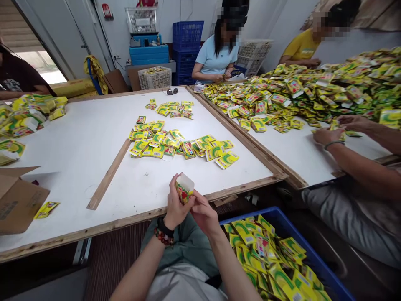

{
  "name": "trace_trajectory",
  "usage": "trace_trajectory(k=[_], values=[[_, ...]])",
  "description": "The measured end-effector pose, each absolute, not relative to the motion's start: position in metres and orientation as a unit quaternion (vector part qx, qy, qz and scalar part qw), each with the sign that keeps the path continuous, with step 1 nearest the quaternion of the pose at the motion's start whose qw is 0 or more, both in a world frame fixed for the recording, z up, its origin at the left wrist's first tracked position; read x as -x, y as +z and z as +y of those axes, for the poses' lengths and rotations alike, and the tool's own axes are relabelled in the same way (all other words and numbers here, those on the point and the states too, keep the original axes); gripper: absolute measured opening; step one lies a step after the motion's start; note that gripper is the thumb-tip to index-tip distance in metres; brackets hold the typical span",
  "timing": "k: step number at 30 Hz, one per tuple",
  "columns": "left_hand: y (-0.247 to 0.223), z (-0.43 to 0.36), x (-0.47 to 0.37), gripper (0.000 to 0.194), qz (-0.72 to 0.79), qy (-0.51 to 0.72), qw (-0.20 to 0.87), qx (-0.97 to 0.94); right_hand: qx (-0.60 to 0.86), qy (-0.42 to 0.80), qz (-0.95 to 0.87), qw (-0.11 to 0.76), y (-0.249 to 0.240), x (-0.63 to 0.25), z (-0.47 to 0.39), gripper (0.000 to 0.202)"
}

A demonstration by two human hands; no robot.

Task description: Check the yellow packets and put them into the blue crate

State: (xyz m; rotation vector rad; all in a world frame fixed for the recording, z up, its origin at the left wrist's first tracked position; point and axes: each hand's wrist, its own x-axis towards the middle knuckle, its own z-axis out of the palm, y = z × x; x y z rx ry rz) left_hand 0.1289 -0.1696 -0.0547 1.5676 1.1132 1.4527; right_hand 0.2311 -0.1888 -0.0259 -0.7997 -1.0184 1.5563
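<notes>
A small yellow-green carton [184,193] with an opened top and white inside is held upright just over the table's front edge. Wrapped around its left side are the fingers of my left hand [175,209], which wears a dark band and a beaded bracelet. My right hand [204,212] pinches the carton's lower right side with thumb and fingers. Beyond them on the white table [115,188] lies a loose group of flat cartons [171,142]. To the lower right, a blue crate [275,213] holds many flat cartons.
A wooden strip [109,173] lies on the table, left of the cartons. A cardboard box [21,205] and a yellow packet [46,210] are at the left. On the right-hand table, people work beside a large carton heap [313,92]. Sunglasses [172,91] rest at the far edge.
</notes>
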Motion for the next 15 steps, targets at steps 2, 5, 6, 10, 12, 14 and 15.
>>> trace_trajectory(k=[2,5,6,10,12,14,15], values=[[-0.057,-0.171,-0.131,0.079,0.435,0.560,0.338,-0.619,0.359,0.644,-0.399,0.545,-0.024,-0.227,-0.186,0.048],[-0.062,-0.172,-0.134,0.069,0.425,0.559,0.289,-0.650,0.405,0.618,-0.368,0.565,-0.020,-0.223,-0.179,0.043],[-0.064,-0.173,-0.134,0.064,0.418,0.562,0.270,-0.661,0.420,0.607,-0.358,0.573,-0.019,-0.222,-0.177,0.040],[-0.070,-0.173,-0.133,0.050,0.402,0.562,0.232,-0.685,0.445,0.561,-0.390,0.579,-0.012,-0.223,-0.178,0.031],[-0.069,-0.173,-0.132,0.060,0.418,0.555,0.239,-0.678,0.444,0.522,-0.480,0.548,-0.007,-0.227,-0.182,0.032],[-0.067,-0.173,-0.132,0.068,0.432,0.530,0.261,-0.682,0.458,0.457,-0.564,0.514,-0.005,-0.231,-0.185,0.030],[-0.066,-0.173,-0.132,0.069,0.436,0.510,0.276,-0.688,0.474,0.424,-0.585,0.504,-0.005,-0.233,-0.186,0.029]])
